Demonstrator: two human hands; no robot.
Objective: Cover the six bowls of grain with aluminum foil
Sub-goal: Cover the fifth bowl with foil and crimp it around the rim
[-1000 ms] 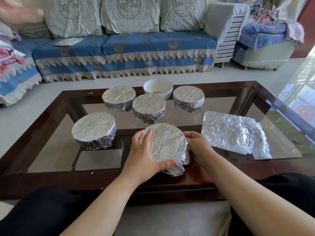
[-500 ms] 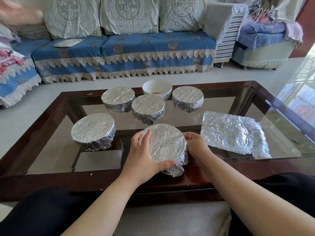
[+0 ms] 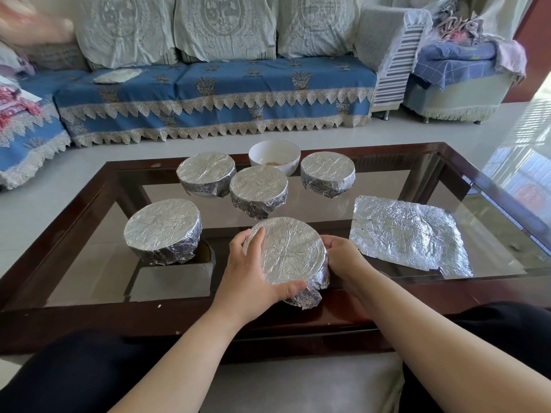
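Clerk: Surface and room?

Me: I am sitting at a glass-topped coffee table (image 3: 384, 186) with a dark wood frame. Beyond the table's far edge a sofa (image 3: 214, 93) in blue covers with lace trim is standing on a pale tiled floor (image 3: 447, 131); past the table's far right corner a small seat (image 3: 456, 81) is carrying folded cloths.

Clerk: Counts, please.

Me: Bowls wrapped in foil: five. Uncovered white bowl (image 3: 274, 157): one, at the table's far edge, with a little grain lying in its bottom. Loose foil sheet (image 3: 408, 236): one, lying flat and crinkled on the table's right half. Hands: two.

Clerk: Placing of the five?

Me: Three are sitting in a row just nearer than the white bowl: far-left bowl (image 3: 206, 173), middle bowl (image 3: 258, 190), far-right bowl (image 3: 328, 173). The left bowl (image 3: 163, 229) is standing alone on the table's left half. The near bowl (image 3: 287, 251) is sitting at the table's near edge, between my hands.

Clerk: Hands?

Me: My left hand (image 3: 253, 272) is grasping the near bowl, fingers curling over its left rim, thumb pressing the foil at its near side. My right hand (image 3: 343, 256) is cupping its right side, fingers curled against the foil.
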